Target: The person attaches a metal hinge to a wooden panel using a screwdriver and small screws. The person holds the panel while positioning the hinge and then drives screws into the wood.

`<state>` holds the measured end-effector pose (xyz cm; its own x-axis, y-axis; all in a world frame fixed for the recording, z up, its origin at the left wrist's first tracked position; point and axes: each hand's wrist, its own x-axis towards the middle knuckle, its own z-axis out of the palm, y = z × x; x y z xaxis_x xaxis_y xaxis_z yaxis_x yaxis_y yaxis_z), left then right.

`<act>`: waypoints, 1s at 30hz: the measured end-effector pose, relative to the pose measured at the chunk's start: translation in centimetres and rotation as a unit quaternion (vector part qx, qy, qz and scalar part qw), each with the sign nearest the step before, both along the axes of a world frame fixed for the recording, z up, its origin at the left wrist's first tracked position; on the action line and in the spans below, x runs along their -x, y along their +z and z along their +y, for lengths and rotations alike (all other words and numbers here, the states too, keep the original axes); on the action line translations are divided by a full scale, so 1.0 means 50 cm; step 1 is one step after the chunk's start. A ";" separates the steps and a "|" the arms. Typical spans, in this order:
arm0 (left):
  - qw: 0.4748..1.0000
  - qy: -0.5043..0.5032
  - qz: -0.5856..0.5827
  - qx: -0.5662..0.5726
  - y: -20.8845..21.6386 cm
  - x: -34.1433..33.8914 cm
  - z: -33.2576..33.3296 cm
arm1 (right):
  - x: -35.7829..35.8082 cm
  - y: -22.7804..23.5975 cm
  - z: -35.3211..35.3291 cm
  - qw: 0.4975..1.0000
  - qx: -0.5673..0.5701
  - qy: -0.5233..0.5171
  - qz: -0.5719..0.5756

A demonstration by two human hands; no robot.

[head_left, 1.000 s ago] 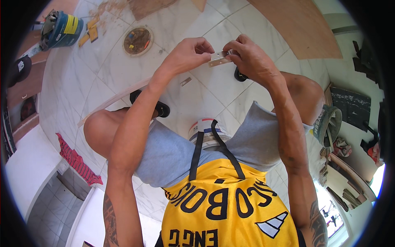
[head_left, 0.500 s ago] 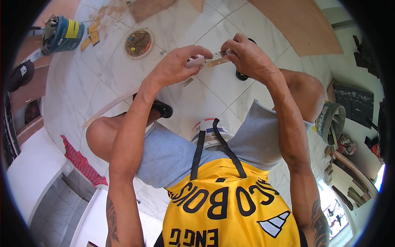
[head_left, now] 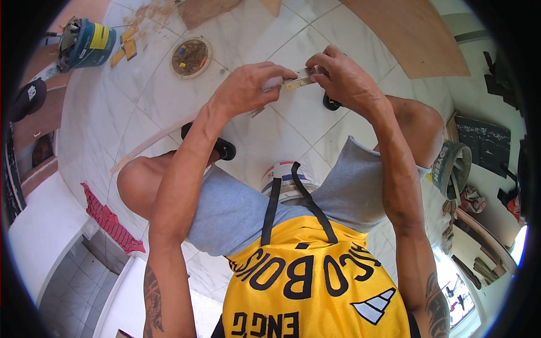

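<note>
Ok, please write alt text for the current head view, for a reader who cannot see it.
A person's right hand grips a small metal, hinge-like piece; the left hand, at its other end, holds a whitish object. Below are a yellow shirt and grey shorts; on the tiled floor lies a round tray with small coloured items.

The hinge looks like shiny metal, the floor tiles glossy, the shorts matt cloth.

Bright daylight is washing the marbled floor tiles, and I'm seeing glare whitening the window opening at lower right. The tiled recess at lower left is lying in grey shade. Straight edges are bending toward the blackened fisheye rim; fine detail on the small metal piece is blurring.
</note>
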<state>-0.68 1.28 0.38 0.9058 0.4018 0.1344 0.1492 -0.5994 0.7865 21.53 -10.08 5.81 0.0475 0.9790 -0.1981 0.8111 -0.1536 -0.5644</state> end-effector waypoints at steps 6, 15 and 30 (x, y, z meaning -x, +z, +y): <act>1.000 0.000 -0.002 0.003 0.000 -0.002 0.001 | -0.010 -0.001 -0.001 0.998 -0.017 -0.050 -0.018; 1.000 0.007 0.014 0.009 -0.002 0.001 -0.005 | -0.004 0.015 0.005 0.997 0.012 -0.082 -0.001; 1.000 0.011 0.020 0.010 -0.005 0.001 -0.004 | -0.017 -0.004 0.003 0.999 -0.003 -0.039 -0.011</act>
<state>-0.73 1.06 0.16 0.9016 0.4232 0.0897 0.1934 -0.5798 0.7915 22.41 -9.95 5.62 0.1281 0.9735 -0.1896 0.8086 -0.2132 -0.5483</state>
